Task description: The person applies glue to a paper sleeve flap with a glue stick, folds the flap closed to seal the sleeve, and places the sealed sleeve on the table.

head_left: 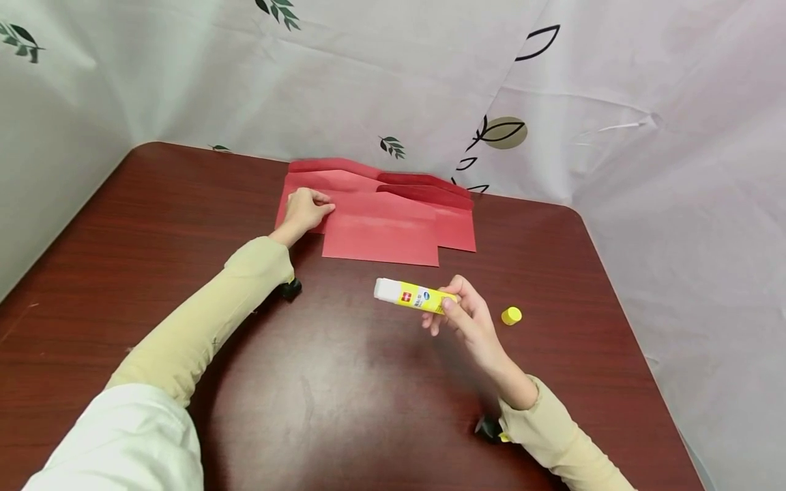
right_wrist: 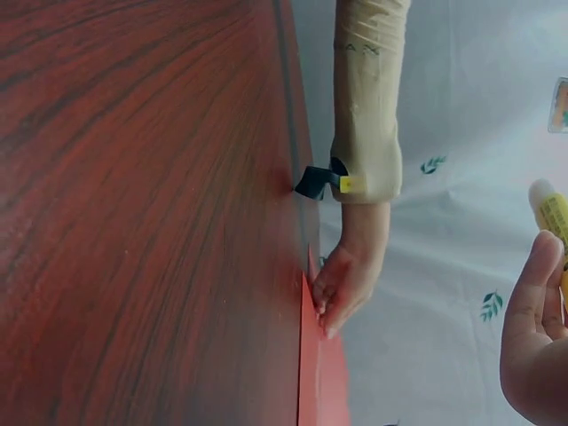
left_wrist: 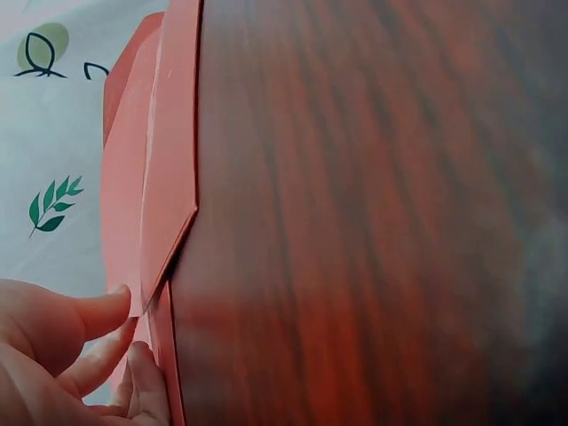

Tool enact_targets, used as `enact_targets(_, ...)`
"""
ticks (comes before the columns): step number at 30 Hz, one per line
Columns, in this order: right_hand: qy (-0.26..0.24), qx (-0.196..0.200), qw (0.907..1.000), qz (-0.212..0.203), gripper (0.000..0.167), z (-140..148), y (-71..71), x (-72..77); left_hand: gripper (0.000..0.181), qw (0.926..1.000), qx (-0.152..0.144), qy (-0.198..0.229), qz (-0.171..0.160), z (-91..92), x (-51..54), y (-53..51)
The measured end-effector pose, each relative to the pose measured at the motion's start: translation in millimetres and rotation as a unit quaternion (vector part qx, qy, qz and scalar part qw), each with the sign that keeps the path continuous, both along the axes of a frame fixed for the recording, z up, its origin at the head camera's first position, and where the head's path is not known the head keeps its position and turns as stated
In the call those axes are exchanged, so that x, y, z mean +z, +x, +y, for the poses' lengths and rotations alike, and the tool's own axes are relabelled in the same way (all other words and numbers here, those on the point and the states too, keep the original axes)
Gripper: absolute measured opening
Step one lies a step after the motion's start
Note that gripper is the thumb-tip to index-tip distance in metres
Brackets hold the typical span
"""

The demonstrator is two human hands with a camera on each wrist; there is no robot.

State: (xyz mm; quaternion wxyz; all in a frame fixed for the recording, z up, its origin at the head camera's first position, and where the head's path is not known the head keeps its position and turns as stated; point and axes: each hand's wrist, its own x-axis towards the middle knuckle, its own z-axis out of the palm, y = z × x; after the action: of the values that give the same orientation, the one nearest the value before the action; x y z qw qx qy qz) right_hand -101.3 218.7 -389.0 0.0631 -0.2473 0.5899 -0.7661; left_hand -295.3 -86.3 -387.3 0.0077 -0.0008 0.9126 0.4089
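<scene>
Several red envelopes overlap at the back of the table, flaps toward the wall. The front red envelope (head_left: 381,235) lies over the others, and my left hand (head_left: 306,210) pinches its left edge between thumb and fingers. In the left wrist view, the left hand (left_wrist: 75,355) meets the corner of that envelope (left_wrist: 164,177). A yellow glue stick (head_left: 420,297) is gripped in my right hand (head_left: 469,320) above the table, its uncapped white end pointing left. The right wrist view shows only part of the glue stick (right_wrist: 552,213) and the right hand (right_wrist: 537,346).
A yellow cap (head_left: 512,316) sits on the dark wooden table (head_left: 307,382) to the right of my right hand. Behind the table hangs a pale leaf-patterned cloth (head_left: 344,82). Small black devices show under both sleeves.
</scene>
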Motion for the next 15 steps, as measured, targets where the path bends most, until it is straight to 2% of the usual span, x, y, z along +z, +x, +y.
enact_targets(4,-0.005,0.000,1.0000,0.006,0.004,-2,0.9,2.4,0.032,0.9999,0.011,0.004,-0.006,-0.3,0.1,-0.9)
enact_targets(7,0.001,-0.001,0.9999,0.013,0.008,-14,11.1,30.3,0.034,0.9996,0.012,0.018,-0.018,-0.8,-0.8,-2.5)
enact_targets(10,0.000,0.006,0.9993,0.038,0.008,-7,5.0,15.9,0.035,0.9988,0.010,0.035,-0.034,-1.1,-0.8,-2.8)
enact_targets(12,0.009,-0.001,0.9991,0.042,0.008,-4,4.1,14.6,0.037,0.9977,0.014,0.050,-0.043,-1.5,-0.4,-2.0)
enact_targets(15,0.013,-0.012,0.9992,0.035,0.013,10,-5.9,-11.2,0.038,0.9945,0.021,0.087,-0.054,-2.4,1.8,0.9)
